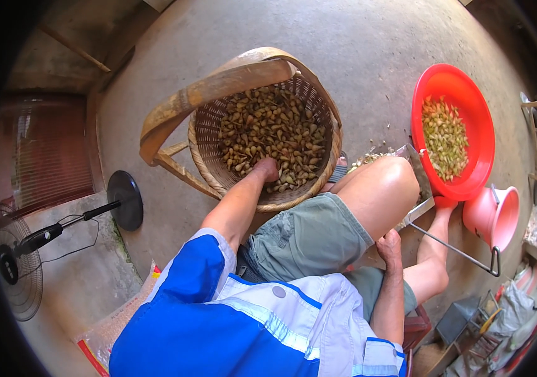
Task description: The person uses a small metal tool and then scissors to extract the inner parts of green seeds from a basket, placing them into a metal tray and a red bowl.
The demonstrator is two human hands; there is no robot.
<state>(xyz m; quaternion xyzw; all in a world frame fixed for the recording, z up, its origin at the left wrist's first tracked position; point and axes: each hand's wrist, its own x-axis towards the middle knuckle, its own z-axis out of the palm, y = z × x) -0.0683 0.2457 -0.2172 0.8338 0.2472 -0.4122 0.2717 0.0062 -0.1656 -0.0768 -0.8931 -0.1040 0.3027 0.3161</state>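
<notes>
My left hand (pixel 267 168) reaches down into a woven basket (pixel 202 135) of small brown, bulb-shaped pieces (pixel 274 122). Its fingers are sunk among them and mostly hidden. Beside my bent knee, my right hand (pixel 389 247) is closed, fingers curled in; what it holds, if anything, is hidden. Just past it lies a pan-like metal piece (pixel 418 168), partly behind my leg, with a bent metal rod (pixel 454 249) running off to the right. Pale trimmed pieces (pixel 369 158) lie on the floor by my foot.
A wooden handle (pixel 218 88) arches over the basket. On the right stand a red basin (pixel 483 141) of pale green-yellow pieces and a pink bucket (pixel 508 217). A standing fan (pixel 20 264), its round base (pixel 125 200) and a filled sack (pixel 120 314) are at left.
</notes>
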